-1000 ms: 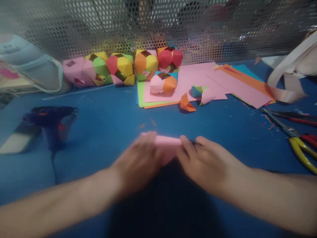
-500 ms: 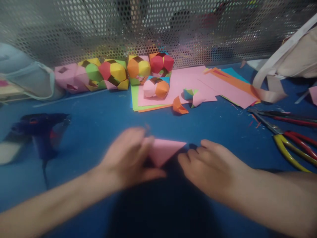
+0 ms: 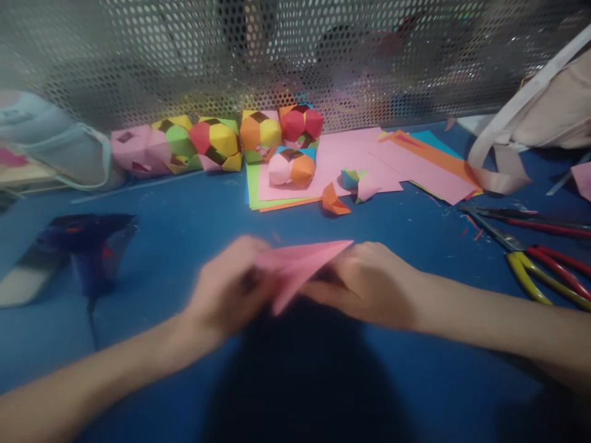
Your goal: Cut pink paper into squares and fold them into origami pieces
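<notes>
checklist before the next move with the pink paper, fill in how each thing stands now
1. Left hand holding the folded pink paper: ok, at its left end.
2. Right hand gripping it too: cannot tell, the fingers are partly behind the paper.
3. Fold edges lined up: cannot tell, too blurred.
4. Blue glue gun apart from both hands: ok, off to the left.
5. Loose orange piece apart from both hands: ok, beyond the pink paper.

Grey perforated screen, blue tabletop
</notes>
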Available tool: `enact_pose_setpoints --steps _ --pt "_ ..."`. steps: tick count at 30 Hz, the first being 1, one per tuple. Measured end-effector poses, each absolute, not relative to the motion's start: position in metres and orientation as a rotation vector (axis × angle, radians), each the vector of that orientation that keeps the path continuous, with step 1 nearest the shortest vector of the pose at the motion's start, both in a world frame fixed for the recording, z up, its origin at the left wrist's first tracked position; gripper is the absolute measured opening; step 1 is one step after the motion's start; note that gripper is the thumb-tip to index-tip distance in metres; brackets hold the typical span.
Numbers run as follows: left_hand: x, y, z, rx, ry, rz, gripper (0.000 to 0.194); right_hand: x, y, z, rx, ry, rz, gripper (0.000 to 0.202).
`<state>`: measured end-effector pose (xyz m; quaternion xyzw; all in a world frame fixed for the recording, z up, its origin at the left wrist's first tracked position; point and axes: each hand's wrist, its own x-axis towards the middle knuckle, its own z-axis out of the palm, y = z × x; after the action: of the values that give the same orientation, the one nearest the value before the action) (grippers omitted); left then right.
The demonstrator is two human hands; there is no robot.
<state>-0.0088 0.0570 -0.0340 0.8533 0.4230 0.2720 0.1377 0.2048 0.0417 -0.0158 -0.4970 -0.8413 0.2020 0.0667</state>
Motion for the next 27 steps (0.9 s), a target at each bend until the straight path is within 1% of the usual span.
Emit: enact_pose_setpoints --steps 5,6,8,10,11,14,16,19,23,27 --pt "-0.009 0.053 -0.029 2.467 1.206 0.911 0.018 0.209 0.048 -0.012 -1.323 -2.114 1.157 0.063" --pt "-0.009 0.052 -0.028 2.457 1.204 0.919 0.019 0.208 0.049 -0.012 -1.319 -2.032 1.229 0.060" --pt "-0.009 0.052 -0.026 2.392 1.213 0.881 0.017 0.207 0.050 -0.012 -1.342 -1.894 1.309 0.045" --pt "-0.007 0.053 -0.024 2.228 1.256 0.795 0.013 0.206 0.054 -0.015 -1.388 -1.814 1.283 0.027" --pt "-0.006 0.054 -0.024 2.112 1.294 0.753 0.012 0.206 0.057 -0.017 -1.409 -1.796 1.239 0.021" --pt "-0.003 0.060 -0.026 1.756 1.424 0.660 0.016 0.207 0.064 -0.024 -1.469 -1.826 1.099 0.018" --pt "-0.003 0.064 -0.029 1.639 1.442 0.653 0.021 0.208 0.067 -0.026 -1.511 -1.900 1.021 0.019" --pt "-0.005 0.069 -0.032 1.699 1.440 0.668 0.019 0.209 0.069 -0.027 -1.558 -2.018 0.921 0.020" --pt "-0.007 0.073 -0.037 1.915 1.400 0.607 0.009 0.209 0.069 -0.032 -1.528 -2.079 0.908 0.004" --pt "-0.006 0.075 -0.039 2.102 1.352 0.495 0.005 0.209 0.070 -0.040 -1.494 -2.116 0.914 0.022"
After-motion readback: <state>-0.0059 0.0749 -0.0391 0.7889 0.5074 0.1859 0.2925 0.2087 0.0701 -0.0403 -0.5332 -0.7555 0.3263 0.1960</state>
